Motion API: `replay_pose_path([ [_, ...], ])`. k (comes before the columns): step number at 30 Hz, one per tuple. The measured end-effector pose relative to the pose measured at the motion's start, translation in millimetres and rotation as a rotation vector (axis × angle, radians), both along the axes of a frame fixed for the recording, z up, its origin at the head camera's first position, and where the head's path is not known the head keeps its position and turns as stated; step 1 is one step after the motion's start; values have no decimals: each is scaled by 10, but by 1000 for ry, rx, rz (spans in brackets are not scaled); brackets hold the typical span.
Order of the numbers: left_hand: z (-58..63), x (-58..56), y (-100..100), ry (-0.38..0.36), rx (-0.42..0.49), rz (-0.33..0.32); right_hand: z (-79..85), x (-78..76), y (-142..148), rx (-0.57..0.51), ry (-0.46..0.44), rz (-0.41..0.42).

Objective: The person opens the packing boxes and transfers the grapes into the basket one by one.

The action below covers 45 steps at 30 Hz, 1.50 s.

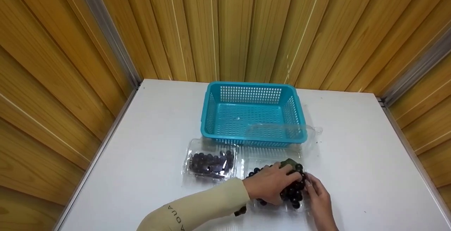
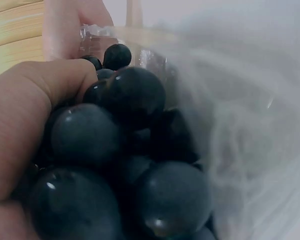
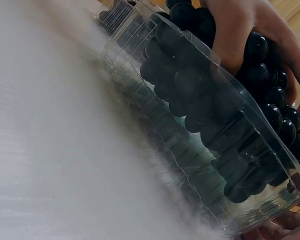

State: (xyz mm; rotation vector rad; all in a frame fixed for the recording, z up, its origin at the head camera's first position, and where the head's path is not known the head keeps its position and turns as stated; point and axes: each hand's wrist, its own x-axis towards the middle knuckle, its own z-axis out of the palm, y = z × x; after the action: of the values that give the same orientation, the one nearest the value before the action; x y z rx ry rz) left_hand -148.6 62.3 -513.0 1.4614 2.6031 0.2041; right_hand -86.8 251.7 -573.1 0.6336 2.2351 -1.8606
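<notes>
My left hand, coming in from a beige sleeve, lies over a bunch of dark grapes with its fingers curled around it. The bunch sits partly inside a clear plastic clamshell box, whose hinged lid stands raised at the back. At the box's right end, my right hand grips the wall, thumb and fingers on either side of it. In the left wrist view, grapes fill the middle, beside the left thumb. Part of the bunch is hidden beneath the left hand.
Left of the open box is a second clear box, holding dark grapes. Behind both, a blue-green plastic basket stands on the white table, with the raised lid overlapping its front right in view. Wood-patterned walls enclose the back and sides.
</notes>
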Motion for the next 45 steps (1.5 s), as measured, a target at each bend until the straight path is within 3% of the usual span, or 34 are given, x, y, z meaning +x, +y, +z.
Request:
replay_pose_path([
  [18,201,-92,-48,75,111,-20,46,-12,31,71,-37,62],
  [26,328,-117,-60,77,131,-22,32,-5,38,80,-40,56],
  [33,406,-129,-88,99,147,-15,36,11,33,23,-44,33],
  [45,508,-146,-119,76,152,-2,96,64,40,20,-36,7],
])
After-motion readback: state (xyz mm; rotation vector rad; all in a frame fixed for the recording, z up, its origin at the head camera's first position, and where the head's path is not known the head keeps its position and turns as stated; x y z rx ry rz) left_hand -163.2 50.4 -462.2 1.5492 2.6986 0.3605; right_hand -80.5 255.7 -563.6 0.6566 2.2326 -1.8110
